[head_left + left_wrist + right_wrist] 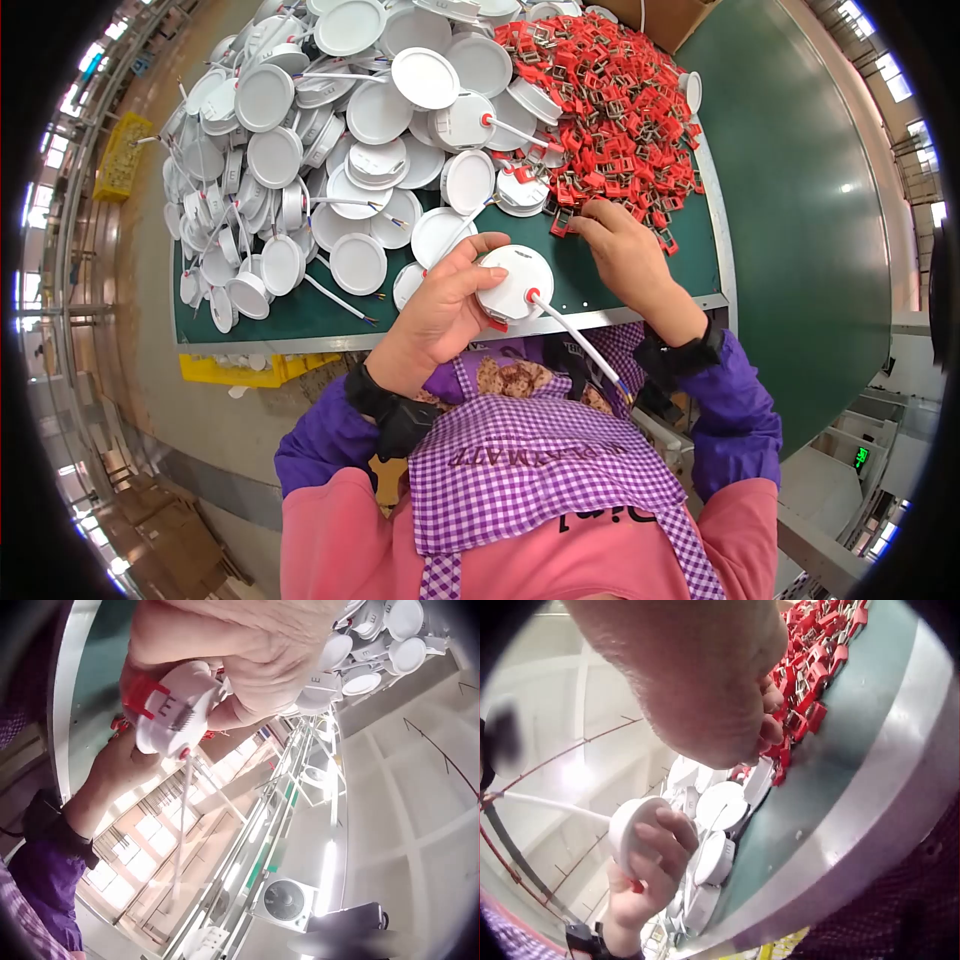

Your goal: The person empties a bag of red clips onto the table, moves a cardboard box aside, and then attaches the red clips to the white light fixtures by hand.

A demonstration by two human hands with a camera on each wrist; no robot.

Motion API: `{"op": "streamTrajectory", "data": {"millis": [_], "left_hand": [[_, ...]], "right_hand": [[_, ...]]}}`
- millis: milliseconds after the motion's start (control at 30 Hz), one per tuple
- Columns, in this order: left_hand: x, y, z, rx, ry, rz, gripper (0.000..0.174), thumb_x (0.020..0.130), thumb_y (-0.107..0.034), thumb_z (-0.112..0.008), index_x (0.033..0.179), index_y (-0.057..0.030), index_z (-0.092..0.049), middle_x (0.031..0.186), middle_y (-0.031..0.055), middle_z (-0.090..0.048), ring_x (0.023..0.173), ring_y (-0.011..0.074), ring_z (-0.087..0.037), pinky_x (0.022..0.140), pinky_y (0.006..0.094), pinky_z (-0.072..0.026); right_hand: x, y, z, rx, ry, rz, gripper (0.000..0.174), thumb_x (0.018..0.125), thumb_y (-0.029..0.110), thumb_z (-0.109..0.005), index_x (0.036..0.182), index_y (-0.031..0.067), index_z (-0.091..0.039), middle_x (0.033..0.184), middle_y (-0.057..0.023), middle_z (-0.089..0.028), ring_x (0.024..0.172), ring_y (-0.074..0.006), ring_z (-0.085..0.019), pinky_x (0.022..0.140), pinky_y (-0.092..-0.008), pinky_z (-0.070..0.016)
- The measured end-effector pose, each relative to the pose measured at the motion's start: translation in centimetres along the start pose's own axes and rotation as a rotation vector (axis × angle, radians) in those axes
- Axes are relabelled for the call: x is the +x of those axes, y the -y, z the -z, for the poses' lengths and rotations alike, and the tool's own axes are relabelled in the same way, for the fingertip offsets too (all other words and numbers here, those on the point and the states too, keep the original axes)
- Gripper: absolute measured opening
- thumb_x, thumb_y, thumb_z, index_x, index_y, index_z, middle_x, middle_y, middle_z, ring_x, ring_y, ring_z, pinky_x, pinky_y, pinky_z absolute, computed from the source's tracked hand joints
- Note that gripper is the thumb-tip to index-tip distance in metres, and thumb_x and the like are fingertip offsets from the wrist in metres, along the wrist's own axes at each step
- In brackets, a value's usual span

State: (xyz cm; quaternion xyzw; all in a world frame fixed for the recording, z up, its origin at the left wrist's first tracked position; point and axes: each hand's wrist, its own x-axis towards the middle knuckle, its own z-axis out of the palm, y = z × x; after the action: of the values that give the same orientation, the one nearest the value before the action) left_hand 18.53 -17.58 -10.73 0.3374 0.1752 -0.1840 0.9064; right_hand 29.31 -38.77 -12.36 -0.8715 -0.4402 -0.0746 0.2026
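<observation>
The left hand [432,312] grips a round white lamp [518,280] by its side, thumb on its back; a white cable hangs from its red grommet toward the apron. In the left wrist view a red clip [147,696] sits on the lamp's [178,712] side. The right hand [630,262] is at the near edge of the pile of red clips [610,110], thumb and index finger at a clip [562,222]. In the right wrist view the fingertips are among the clips [810,675], and whether they pinch one is partly hidden.
A large heap of white lamps with cables [350,180] covers the left of the green table [520,235]. Behind the clips stands a cardboard box [665,22]. Metal edging [290,344] runs along the front, with a yellow crate [255,372] below. Another green surface [810,230] lies at right.
</observation>
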Motion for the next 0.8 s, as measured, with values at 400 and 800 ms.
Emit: {"op": "streamTrajectory", "data": {"millis": [400, 800], "left_hand": [[-0.3, -0.3, -0.8, 0.136, 0.005, 0.012, 0.045, 0.089, -0.012, -0.055, 0.13, -0.0089, -0.036, 0.107, 0.0062, -0.057, 0.091, 0.0165, -0.06, 0.062, 0.0315, -0.0526], [0.1, 0.4, -0.7, 0.237, -0.069, -0.075, 0.039, 0.083, -0.008, -0.064, 0.117, -0.0059, -0.046, 0.097, 0.0022, -0.061, 0.081, 0.0093, -0.058, 0.061, 0.0214, -0.0433]], "right_hand": [[2.1, 1.0, 0.0, -0.158, 0.228, 0.051, 0.008, 0.073, 0.006, -0.056, 0.08, 0.0011, -0.058, 0.085, -0.0105, -0.053, 0.085, -0.0257, -0.055, 0.069, -0.0342, -0.0505], [1.9, -0.2, 0.4, -0.187, 0.228, 0.058, 0.009, 0.075, 0.004, -0.058, 0.083, -0.0003, -0.056, 0.083, -0.0121, -0.053, 0.079, -0.0279, -0.059, 0.068, -0.0374, -0.0517]]}}
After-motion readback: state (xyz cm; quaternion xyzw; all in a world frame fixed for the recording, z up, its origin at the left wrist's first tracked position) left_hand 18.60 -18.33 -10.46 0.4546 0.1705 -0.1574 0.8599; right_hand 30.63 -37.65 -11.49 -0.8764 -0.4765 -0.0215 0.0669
